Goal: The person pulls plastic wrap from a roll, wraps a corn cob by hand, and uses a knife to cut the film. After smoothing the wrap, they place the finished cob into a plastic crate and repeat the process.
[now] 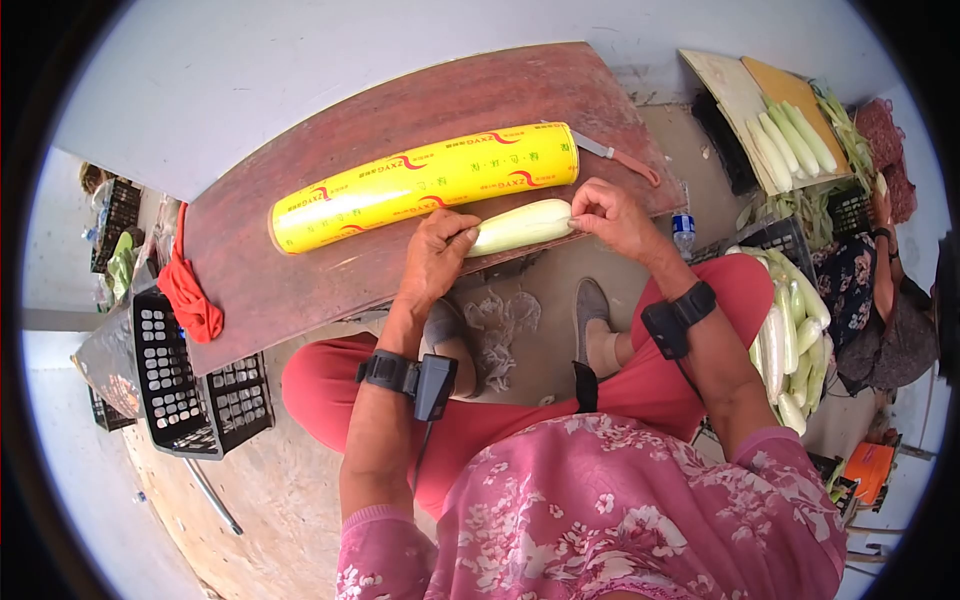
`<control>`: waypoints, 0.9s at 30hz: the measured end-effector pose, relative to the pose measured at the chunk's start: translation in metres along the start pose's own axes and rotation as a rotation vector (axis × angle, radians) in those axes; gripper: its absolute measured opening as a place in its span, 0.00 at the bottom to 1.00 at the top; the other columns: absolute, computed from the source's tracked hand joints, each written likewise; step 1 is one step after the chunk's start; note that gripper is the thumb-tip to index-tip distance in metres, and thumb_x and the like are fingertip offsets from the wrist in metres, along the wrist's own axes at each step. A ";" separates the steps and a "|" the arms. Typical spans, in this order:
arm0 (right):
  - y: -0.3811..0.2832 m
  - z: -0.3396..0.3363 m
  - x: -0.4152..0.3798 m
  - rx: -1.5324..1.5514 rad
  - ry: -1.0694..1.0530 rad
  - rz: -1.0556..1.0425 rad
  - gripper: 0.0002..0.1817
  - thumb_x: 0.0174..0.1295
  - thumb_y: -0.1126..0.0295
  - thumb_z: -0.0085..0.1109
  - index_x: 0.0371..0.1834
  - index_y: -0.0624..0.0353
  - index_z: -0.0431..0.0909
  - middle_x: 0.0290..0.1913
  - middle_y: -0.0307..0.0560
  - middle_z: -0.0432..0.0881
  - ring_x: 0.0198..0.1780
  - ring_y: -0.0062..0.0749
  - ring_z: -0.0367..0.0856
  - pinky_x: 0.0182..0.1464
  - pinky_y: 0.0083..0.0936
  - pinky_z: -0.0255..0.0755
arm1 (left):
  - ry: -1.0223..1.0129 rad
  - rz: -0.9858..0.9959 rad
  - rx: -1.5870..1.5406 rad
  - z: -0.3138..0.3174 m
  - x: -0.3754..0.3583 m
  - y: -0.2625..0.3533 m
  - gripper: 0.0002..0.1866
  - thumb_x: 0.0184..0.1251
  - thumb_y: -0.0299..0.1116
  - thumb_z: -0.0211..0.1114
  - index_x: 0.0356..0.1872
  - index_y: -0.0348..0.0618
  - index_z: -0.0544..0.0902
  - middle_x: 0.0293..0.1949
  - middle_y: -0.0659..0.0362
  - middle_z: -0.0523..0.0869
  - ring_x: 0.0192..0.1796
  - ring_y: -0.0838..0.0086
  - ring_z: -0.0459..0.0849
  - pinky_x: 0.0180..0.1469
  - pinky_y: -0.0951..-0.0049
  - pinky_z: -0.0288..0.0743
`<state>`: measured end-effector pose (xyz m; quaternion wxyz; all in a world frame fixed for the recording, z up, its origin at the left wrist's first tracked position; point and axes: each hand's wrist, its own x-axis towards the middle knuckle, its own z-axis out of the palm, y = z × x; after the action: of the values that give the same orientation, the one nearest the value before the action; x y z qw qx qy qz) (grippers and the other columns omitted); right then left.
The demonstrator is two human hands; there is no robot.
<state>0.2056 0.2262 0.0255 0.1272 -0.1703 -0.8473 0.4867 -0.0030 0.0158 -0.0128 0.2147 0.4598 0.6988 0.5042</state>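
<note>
Gripping pale corn ear (pixel 520 226) at table edge: left hand (pixel 436 255) clamps one end, right hand (pixel 612 218) pinches other end. Wrapping step apparently underway; next likely needs film pulled taut. Yellow film roll (pixel 425 186) just beyond hands, knife (pixel 615 155) further right.

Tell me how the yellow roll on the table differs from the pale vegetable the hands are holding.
The yellow roll is longer and thicker than the pale vegetable. The roll is bright yellow with red print; the vegetable is plain whitish green. The roll lies free on the table; the vegetable is gripped by the left hand and right hand. Both lie lengthwise, roughly parallel.
</note>
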 end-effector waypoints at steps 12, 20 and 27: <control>0.021 0.022 0.005 0.399 0.215 0.016 0.05 0.67 0.76 0.54 0.34 0.60 0.68 0.44 0.43 0.78 0.43 0.17 0.74 0.46 0.18 0.72 | -0.014 0.015 -0.011 -0.001 -0.002 -0.001 0.09 0.64 0.28 0.65 0.43 0.40 0.86 0.37 0.55 0.82 0.45 0.63 0.80 0.51 0.69 0.73; 0.026 0.040 0.011 0.152 0.472 0.067 0.08 0.60 0.74 0.59 0.28 0.62 0.71 0.25 0.38 0.77 0.28 0.17 0.73 0.32 0.21 0.71 | -0.015 0.023 0.017 -0.001 -0.001 0.006 0.09 0.65 0.28 0.65 0.44 0.40 0.86 0.36 0.56 0.82 0.45 0.63 0.80 0.51 0.69 0.73; 0.035 0.043 0.018 0.120 0.494 0.124 0.08 0.59 0.72 0.61 0.27 0.61 0.72 0.23 0.39 0.77 0.26 0.19 0.73 0.30 0.24 0.70 | 0.032 0.012 0.048 0.004 0.003 0.005 0.08 0.66 0.30 0.63 0.43 0.41 0.86 0.38 0.54 0.83 0.46 0.61 0.81 0.52 0.67 0.73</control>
<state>0.1787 0.2162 -0.0257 0.3104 -0.3277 -0.7481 0.4865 0.0007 0.0205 -0.0099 0.1892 0.4608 0.7114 0.4957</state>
